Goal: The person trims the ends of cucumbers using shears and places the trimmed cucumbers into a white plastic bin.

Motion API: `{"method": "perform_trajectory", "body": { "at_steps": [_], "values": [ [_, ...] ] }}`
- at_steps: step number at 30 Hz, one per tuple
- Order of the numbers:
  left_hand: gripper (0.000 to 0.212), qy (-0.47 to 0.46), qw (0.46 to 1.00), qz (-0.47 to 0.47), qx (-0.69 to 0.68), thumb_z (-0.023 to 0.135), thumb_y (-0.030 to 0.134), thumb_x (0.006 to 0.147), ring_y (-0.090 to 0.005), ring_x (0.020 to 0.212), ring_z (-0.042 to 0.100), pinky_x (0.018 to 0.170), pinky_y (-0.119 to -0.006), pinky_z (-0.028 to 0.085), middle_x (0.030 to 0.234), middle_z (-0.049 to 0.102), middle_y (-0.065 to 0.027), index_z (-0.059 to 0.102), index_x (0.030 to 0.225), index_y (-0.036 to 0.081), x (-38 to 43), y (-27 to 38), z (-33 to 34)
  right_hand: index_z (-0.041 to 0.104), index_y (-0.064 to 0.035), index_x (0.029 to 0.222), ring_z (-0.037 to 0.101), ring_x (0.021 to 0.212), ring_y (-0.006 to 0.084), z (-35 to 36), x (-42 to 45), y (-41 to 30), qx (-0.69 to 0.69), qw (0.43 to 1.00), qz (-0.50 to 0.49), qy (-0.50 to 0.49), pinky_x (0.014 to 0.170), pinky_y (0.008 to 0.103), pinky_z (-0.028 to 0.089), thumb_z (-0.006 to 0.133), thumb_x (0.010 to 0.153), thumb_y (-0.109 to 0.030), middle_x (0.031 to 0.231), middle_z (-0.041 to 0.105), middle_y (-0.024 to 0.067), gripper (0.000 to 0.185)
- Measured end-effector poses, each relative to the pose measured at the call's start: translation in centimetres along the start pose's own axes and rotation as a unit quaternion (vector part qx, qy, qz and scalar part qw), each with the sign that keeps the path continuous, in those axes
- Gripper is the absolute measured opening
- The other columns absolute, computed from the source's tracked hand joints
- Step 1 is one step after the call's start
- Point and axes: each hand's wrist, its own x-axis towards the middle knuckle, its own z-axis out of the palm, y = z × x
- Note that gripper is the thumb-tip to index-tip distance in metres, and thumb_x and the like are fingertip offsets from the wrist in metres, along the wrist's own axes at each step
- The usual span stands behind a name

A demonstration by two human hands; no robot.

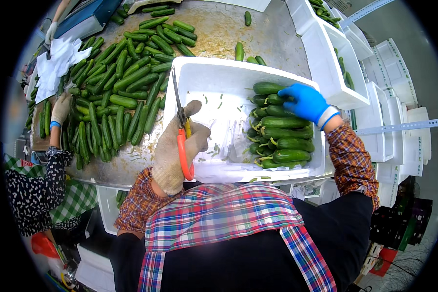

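Observation:
My left hand, in a beige knit work glove, holds scissors with orange handles, their blades pointing up the picture over the left rim of a white foam box. In the right part of that box lie stacked rows of cucumbers, most with their stem ends to the left. My right hand, in a blue glove, is at the upper end of the stack. Its fingers and thumb close around the right end of one cucumber. Small stem clippings lie on the box's pale liner.
A large heap of cucumbers covers the left of the metal table. A co-worker's gloved hand touches the heap's left edge; another person's gloved hand is beyond, near white cloths. More foam boxes line the right side.

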Motion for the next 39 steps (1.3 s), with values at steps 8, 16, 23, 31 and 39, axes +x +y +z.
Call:
{"method": "perform_trajectory", "body": {
  "at_steps": [8,16,23,31,39],
  "values": [
    [0.068,0.023,1.000,0.003,0.004,0.070,0.013,0.090,-0.0122,0.075,0.060,0.070,-0.026,0.050,0.084,0.062,-0.0040,0.041,0.147,-0.009,-0.5,0.2,0.3,0.063,-0.0123,0.122,0.064,0.106,0.0389,1.8,0.3,-2.2,-0.079,0.995,0.057,-0.001,0.091,0.0492,0.053,0.077,0.083,-0.027,0.116,0.064,0.0166,0.044],
    [0.068,0.028,0.998,0.028,0.049,0.069,0.016,0.090,-0.0108,0.073,0.059,0.068,-0.024,0.047,0.081,0.063,-0.0026,0.041,0.147,-0.009,-0.5,0.1,0.2,0.066,-0.0122,0.120,0.063,0.107,0.0407,2.1,0.2,-1.4,-0.004,0.999,0.004,0.045,0.093,0.0483,0.052,0.080,0.080,-0.022,0.116,0.064,0.0166,0.043],
    [0.067,0.035,0.995,0.037,0.086,0.069,0.015,0.091,-0.0106,0.075,0.060,0.069,-0.024,0.048,0.083,0.063,-0.0016,0.042,0.147,-0.009,-0.7,0.2,0.5,0.061,-0.0086,0.135,0.065,0.110,0.0340,0.0,-1.1,-2.4,0.059,0.983,-0.085,0.153,0.102,0.0417,0.051,0.077,0.085,-0.020,0.120,0.065,0.0148,0.054],
    [0.062,0.006,0.994,0.047,0.102,0.069,0.013,0.092,-0.0102,0.074,0.060,0.068,-0.024,0.048,0.082,0.062,0.0003,0.045,0.146,-0.006,-0.5,-0.4,0.4,0.037,0.0093,0.152,0.069,0.108,0.0318,-2.1,-2.3,-13.3,0.797,0.597,-0.079,-0.037,0.103,0.0421,0.052,0.060,0.096,-0.031,0.112,0.066,0.0140,0.072],
    [0.066,0.019,0.994,0.061,0.085,0.070,0.013,0.091,-0.0096,0.072,0.059,0.066,-0.023,0.046,0.083,0.063,-0.0005,0.042,0.147,-0.008,-0.6,-0.6,0.5,0.044,0.0011,0.152,0.066,0.101,0.0221,-1.6,-2.5,-15.0,0.746,0.663,-0.051,-0.011,0.095,0.0355,0.053,0.056,0.091,-0.029,0.110,0.064,0.0130,0.069]
  ]
}}
